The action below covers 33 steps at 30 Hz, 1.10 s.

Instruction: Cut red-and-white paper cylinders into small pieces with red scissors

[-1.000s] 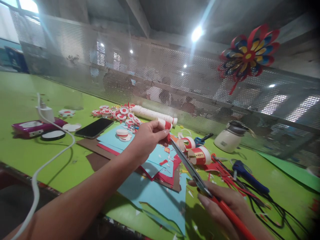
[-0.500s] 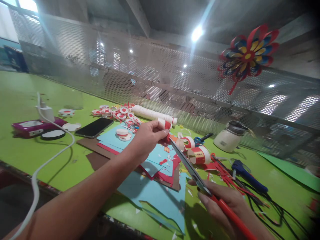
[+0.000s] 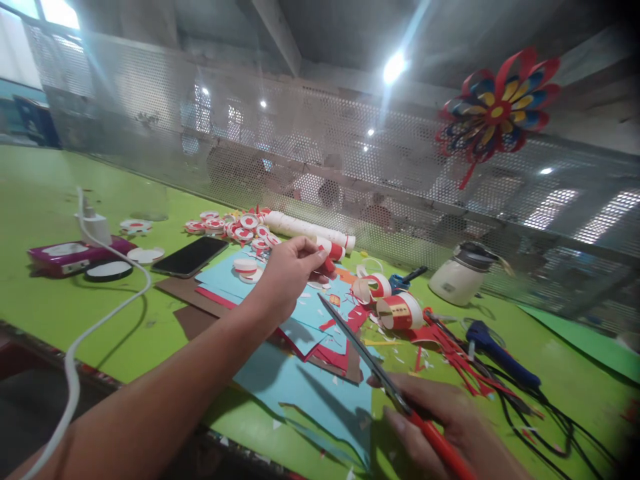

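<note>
My left hand is closed in a pinch above the stacked blue paper. A small red piece of paper shows at its fingertips. My right hand is wrapped round the red handle of a pair of scissors. The blades look closed and point up and left, their tip a little below my left fingertips and apart from the red paper. Under both lie light blue sheets with small red and white scraps on them. A white paper disc piece sits on the stack left of my left hand.
Red-and-white paper cups, red strips and a blue-handled glue gun with its black cord lie at right. Farther back stands a white jug. At left are a phone, a white cable and several red-and-white discs.
The scissors have drawn back, down and away from my left fingertips. My left hand has shifted slightly left with the red paper turned in its fingers.
</note>
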Available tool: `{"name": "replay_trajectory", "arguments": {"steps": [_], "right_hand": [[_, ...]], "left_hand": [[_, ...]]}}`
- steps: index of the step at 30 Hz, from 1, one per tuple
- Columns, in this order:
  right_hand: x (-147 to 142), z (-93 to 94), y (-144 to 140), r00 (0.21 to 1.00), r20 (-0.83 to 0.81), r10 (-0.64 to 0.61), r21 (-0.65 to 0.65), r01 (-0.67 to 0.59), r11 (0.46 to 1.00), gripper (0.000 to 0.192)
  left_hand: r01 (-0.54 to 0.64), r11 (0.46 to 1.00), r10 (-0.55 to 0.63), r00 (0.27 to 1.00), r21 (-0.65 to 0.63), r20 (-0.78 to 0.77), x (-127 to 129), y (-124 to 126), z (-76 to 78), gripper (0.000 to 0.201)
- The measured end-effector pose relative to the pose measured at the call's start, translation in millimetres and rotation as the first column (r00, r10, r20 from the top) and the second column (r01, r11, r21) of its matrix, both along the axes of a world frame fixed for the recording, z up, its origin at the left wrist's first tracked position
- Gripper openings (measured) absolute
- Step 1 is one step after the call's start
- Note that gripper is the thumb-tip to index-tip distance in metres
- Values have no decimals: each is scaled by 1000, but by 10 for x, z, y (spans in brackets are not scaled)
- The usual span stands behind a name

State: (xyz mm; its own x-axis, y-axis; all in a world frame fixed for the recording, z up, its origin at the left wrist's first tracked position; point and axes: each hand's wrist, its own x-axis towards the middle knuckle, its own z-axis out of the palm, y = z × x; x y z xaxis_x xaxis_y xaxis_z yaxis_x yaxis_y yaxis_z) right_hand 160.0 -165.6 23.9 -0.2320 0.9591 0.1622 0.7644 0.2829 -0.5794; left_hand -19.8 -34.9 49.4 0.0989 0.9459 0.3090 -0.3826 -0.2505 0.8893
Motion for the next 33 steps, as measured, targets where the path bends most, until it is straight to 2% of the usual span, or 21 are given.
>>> {"name": "replay_trajectory", "arguments": {"steps": [3,8,14,20,25,33], "right_hand": [[23,-16,9,999,-18,-37,17,38,999,21],[84,-6,67,993,10,-118,120,116,986,22],[80,-9,86,989,-14,-150,129,151,980,29],[100,-33,68,998,-45,-43,94,47,994,33],[104,-86,53,980,-191,-59,45,69,997,46],[80,-87,39,963,-260,-72,-4,74,997,47]], "left_hand": [[-7,1000,7,1000,4,-14,-2,-3,2,12],[-8,999,10,998,35,-62,1,-7,-17,12],[42,999,-42,999,7,-29,10,-4,-49,13],[97,993,-96,995,-65,24,44,-81,-24,13],[116,991,-115,993,-72,21,86,-134,-13,11],[99,993,-98,995,-59,10,136,-160,-42,13]]}}
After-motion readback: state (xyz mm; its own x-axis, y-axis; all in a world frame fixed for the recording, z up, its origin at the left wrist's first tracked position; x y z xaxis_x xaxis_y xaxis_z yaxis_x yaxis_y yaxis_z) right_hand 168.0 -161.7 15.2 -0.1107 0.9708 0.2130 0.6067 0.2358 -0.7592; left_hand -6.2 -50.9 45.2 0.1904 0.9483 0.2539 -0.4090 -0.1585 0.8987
